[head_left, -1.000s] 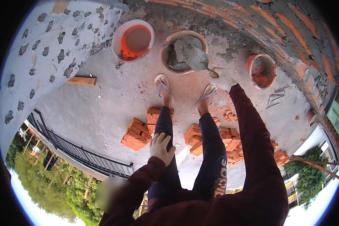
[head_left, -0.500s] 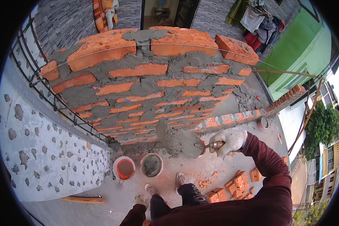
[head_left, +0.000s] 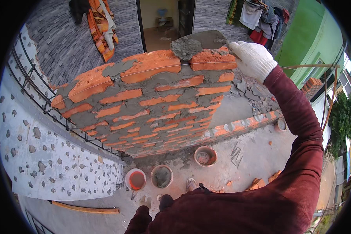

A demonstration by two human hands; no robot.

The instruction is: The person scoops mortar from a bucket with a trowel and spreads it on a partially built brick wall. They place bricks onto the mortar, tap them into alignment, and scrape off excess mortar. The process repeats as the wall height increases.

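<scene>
My right hand [head_left: 254, 58], in a white knitted glove, is closed on the handle of a trowel [head_left: 215, 39]. The trowel's blade is over the top of the brick wall [head_left: 152, 105], by the gap between two top bricks. A lump of wet grey mortar [head_left: 186, 48] lies at the blade's left end, against the middle brick [head_left: 152, 67]. The right-end brick [head_left: 213, 59] sits just under the blade. A thin string [head_left: 117, 77] runs along the top course. Low by my legs hangs my gloved left hand [head_left: 145, 201], fingers apart, with nothing seen in it.
On the floor stand a bucket with reddish content [head_left: 136, 180], a mortar bucket [head_left: 162, 176] and another bucket [head_left: 206, 156]. Steel rebar [head_left: 46, 111] rises at the wall's left end. A low brick wall [head_left: 241, 124] and loose bricks [head_left: 256, 183] are at right.
My right hand has lifted the mortar-laden trowel from beside the wall, above the floor, up to the wall's top right part. Mortar now lies there. The view has shifted; another bucket shows.
</scene>
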